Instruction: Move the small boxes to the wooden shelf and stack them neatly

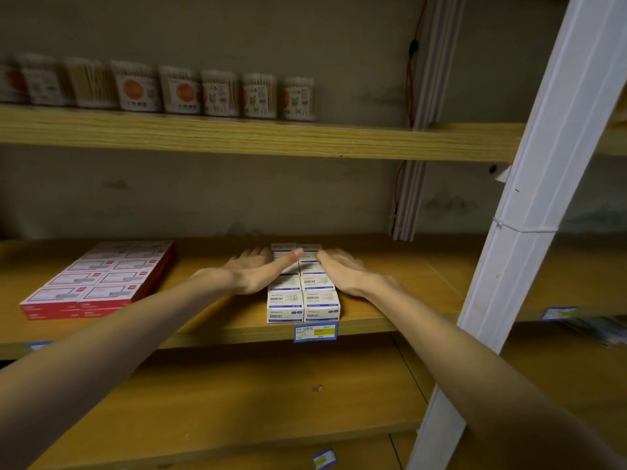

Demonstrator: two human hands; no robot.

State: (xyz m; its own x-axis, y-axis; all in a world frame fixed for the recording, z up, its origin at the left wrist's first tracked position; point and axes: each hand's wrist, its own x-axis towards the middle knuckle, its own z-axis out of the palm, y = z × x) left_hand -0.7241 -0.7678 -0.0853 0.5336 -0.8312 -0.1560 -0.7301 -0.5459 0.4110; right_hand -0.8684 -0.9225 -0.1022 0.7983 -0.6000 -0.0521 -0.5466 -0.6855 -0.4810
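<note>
Several small white boxes with blue stripes [303,301] stand in two tight rows on the middle wooden shelf [400,286], running from its front edge toward the wall. My left hand [252,271] lies flat against the left side of the rows, fingers straight, thumb resting over the top of a box. My right hand [341,271] presses flat against the right side, fingers straight and pointing at the wall. The rear boxes are partly hidden by both hands.
Flat red and white boxes [101,279] lie stacked at the shelf's left. Round tubs of cotton swabs [183,89] line the upper shelf. A white upright post [529,212] crosses at the right. A blue price label [315,331] sticks to the shelf edge.
</note>
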